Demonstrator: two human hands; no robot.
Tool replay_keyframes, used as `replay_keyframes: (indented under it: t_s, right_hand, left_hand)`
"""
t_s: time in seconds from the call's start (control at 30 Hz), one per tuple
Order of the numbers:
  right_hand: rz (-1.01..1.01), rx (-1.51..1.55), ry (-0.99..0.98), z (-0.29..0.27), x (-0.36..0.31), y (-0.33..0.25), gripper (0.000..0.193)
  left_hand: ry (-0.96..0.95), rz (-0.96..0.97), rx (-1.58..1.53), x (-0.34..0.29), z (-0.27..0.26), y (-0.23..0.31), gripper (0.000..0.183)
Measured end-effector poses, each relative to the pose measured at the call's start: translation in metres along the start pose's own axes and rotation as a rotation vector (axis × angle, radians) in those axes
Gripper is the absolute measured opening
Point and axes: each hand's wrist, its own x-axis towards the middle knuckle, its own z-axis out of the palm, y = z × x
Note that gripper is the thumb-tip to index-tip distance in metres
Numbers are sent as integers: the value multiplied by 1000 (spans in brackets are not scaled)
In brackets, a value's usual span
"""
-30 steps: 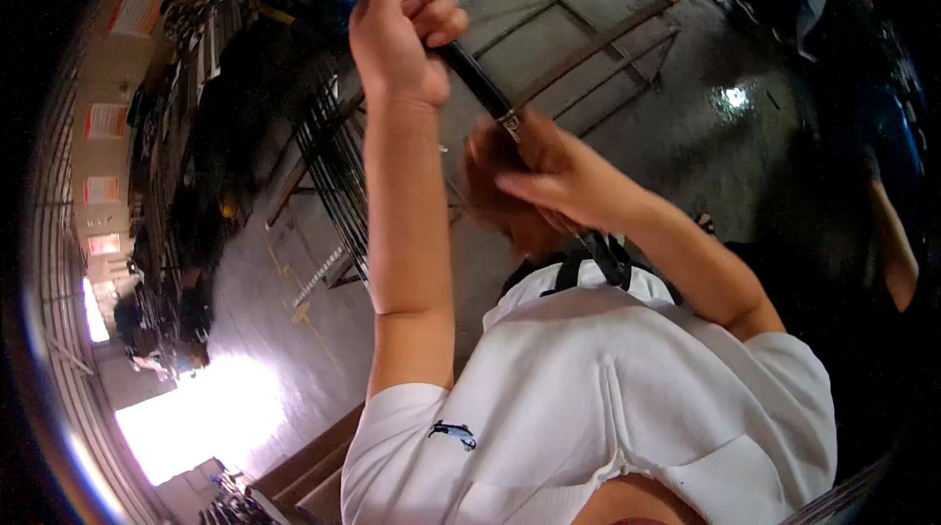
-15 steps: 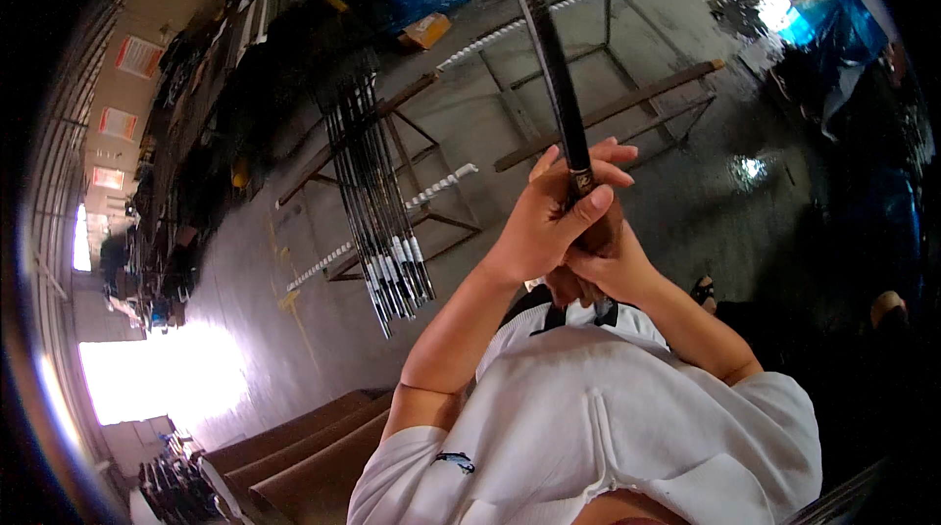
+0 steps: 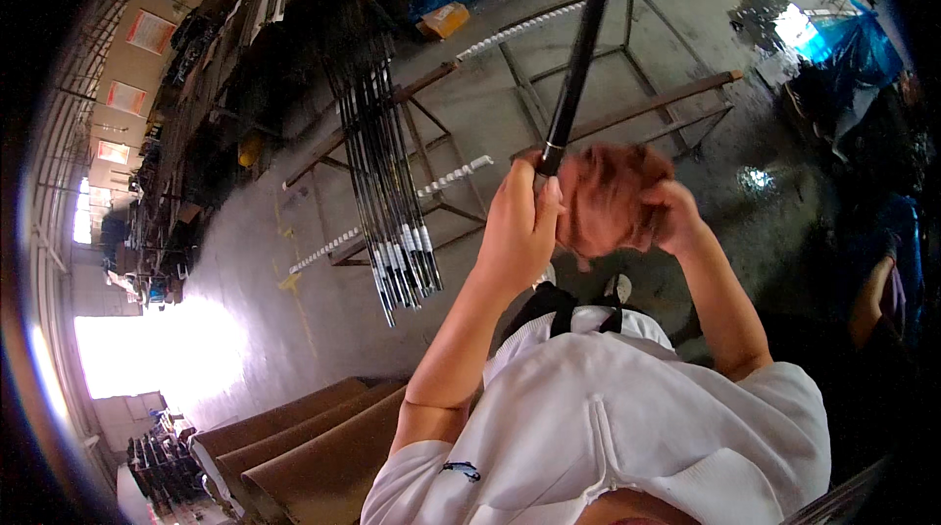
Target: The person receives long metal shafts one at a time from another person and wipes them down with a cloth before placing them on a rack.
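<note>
A long black pole (image 3: pixel 578 64) rises from my left hand (image 3: pixel 521 221) toward the top edge of the picture. The fingers are closed around its lower end, with the thumb along it, just below a pale ring. Beside it, to the right, my right hand (image 3: pixel 674 216) grips a crumpled reddish-brown cloth (image 3: pixel 613 197). Cloth and fingertips are smeared by motion. Whether the cloth touches the pole or my left hand I cannot tell.
Several black rods (image 3: pixel 377 172) with white-banded ends lie across low metal racks (image 3: pixel 456 201) ahead on the left. Another rack (image 3: pixel 647 99) stands farther right. Brown padded sheets (image 3: pixel 314 437) are at lower left. Blue plastic (image 3: pixel 853 59) and another person's arm (image 3: pixel 870 300) show at right.
My right hand has moved off the pole to the right, and the cloth is spread wider. The pole now leans right instead of left, still held in my left hand.
</note>
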Motion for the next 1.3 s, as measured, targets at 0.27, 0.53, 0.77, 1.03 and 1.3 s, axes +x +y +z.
replay_keyframes:
  t_s: [0.27, 0.53, 0.77, 1.03, 1.3]
  right_hand:
    - [-569, 333, 292, 131, 51, 3, 28]
    - [-404, -53, 254, 114, 55, 39, 18]
    - [-270, 125, 103, 126, 53, 0, 15]
    - [-459, -55, -175, 111, 86, -132, 53]
    - [-187, -36, -257, 110, 87, -58, 48]
  left_hand:
    - [151, -119, 548, -31, 23, -13, 49]
    - [-112, -223, 340, -38, 8, -30, 54]
    - [-173, -330, -275, -64, -6, -37, 43]
    - [-513, -727, -698, -73, -37, -14, 20]
    - [-457, -743, -505, -46, -25, -10, 20]
